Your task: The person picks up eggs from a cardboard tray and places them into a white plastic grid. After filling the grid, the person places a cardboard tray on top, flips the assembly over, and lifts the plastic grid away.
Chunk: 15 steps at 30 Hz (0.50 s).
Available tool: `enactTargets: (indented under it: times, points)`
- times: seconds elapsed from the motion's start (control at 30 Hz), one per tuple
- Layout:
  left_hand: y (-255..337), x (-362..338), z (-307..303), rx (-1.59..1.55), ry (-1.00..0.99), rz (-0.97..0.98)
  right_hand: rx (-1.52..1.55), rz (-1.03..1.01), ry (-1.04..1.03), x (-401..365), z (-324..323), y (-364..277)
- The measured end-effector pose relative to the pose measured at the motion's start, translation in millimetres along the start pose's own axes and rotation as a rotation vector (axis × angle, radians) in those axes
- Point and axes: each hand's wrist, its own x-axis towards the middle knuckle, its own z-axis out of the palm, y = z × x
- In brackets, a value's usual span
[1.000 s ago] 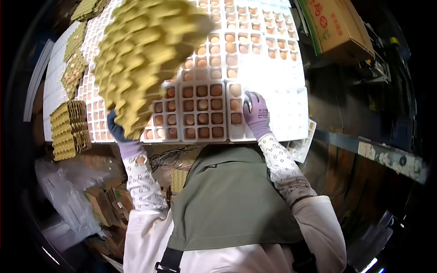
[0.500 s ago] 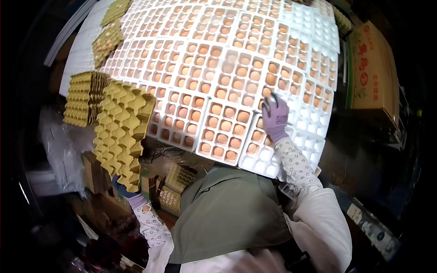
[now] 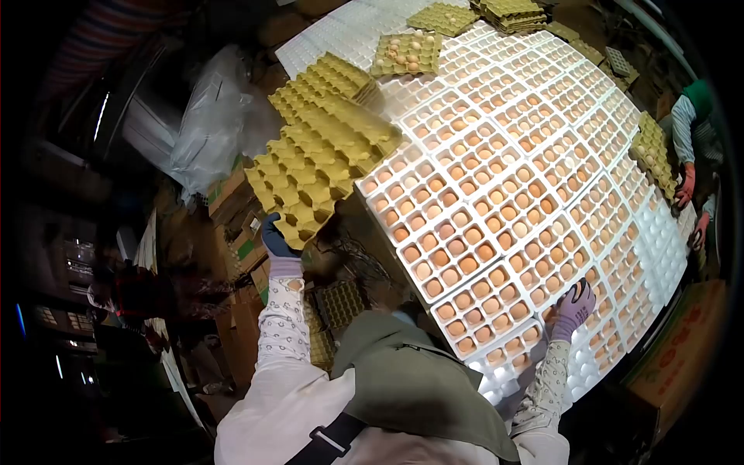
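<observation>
My left hand (image 3: 280, 246), in a purple glove with dark fingers, grips the lower corner of a yellow pulp egg tray (image 3: 318, 167). That tray is tilted, its cups showing no eggs. Over the near right part of the white egg trays (image 3: 463, 354), my right hand (image 3: 575, 310) bends its gloved fingers down among the eggs. Its fingertips are partly hidden, so anything between them does not show. Brown eggs (image 3: 491, 305) fill most compartments around it.
More yellow trays (image 3: 325, 77) stand behind the held one; another tray with eggs (image 3: 407, 54) lies at the far side. A co-worker's gloved hand (image 3: 685, 186) is at the right edge beside a yellow tray (image 3: 653, 155). A cardboard carton (image 3: 674, 356) stands lower right.
My view has turned left, so the table appears farther right. The left hand still grips the yellow tray. My right hand's fingers look more curled, still over the white trays.
</observation>
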Motion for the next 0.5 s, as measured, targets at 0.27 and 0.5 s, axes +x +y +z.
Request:
enactTargets:
  times: [0.27, 0.5]
  points:
    - [56, 251, -19, 0.257, 0.237, 0.046, -0.002, 0.189, -0.095, -42, -43, -72]
    - [26, 427, -226, 2.062, 0.172, 0.458, -0.030, 0.495, -0.062, -124, -16, -178]
